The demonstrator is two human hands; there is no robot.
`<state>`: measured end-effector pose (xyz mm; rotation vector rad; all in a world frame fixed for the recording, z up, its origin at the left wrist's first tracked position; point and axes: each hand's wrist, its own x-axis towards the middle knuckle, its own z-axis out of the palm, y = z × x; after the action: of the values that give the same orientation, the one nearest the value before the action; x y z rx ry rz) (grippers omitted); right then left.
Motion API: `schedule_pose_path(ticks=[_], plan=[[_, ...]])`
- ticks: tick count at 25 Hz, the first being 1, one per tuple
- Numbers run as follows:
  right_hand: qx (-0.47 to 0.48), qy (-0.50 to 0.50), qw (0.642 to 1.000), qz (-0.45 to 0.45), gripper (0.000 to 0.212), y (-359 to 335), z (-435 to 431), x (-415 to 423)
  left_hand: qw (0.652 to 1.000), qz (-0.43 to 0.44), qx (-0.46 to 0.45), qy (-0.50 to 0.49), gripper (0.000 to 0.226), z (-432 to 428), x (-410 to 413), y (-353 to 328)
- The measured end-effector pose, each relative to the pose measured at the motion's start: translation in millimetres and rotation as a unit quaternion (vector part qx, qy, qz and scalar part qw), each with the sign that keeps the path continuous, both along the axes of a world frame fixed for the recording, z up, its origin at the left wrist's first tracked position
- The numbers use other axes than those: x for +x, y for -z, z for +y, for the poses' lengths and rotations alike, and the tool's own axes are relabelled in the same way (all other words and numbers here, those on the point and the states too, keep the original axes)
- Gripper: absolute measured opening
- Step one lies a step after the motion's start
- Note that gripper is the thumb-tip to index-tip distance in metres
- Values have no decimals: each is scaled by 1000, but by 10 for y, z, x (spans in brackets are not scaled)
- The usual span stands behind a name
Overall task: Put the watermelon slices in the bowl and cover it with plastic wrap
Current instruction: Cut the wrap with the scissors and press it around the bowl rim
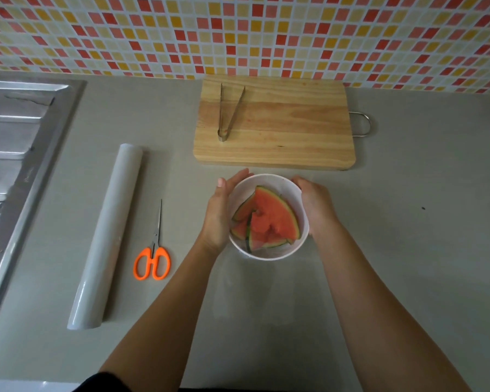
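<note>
A white bowl (pixel 269 254) stands on the grey counter just in front of the cutting board. Several red watermelon slices (pixel 269 219) with green rind lie stacked inside it. My left hand (pixel 219 216) presses its palm against the bowl's left side, fingers curved round the far rim. My right hand (pixel 316 205) cups the right side the same way. The roll of plastic wrap (pixel 108 233) lies on the counter to the left. A faint clear sheet (pixel 266 290) shimmers on the counter on the near side of the bowl; whether it reaches over the bowl is unclear.
A wooden cutting board (pixel 280 131) with metal tongs (pixel 228 114) on it lies behind the bowl. Orange-handled scissors (pixel 152 261) rest between the roll and the bowl. A steel sink (pixel 14 154) takes up the left edge. The tiled wall closes the back.
</note>
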<state>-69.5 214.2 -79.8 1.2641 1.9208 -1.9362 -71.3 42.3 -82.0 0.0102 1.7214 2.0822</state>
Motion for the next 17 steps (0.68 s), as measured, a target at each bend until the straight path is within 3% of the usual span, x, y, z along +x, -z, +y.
schedule_pose_path(ticks=[5,12,17], plan=[[17,-38,999,-1,27,49,21,-51,996,1,-89,-5,61,-44,-49,-3],[-53,23,998,-18,41,41,68,-84,988,36,-144,-34,49,-14,47,12],[-181,83,978,-63,27,33,106,-74,988,39,-145,-47,52,0,82,32]])
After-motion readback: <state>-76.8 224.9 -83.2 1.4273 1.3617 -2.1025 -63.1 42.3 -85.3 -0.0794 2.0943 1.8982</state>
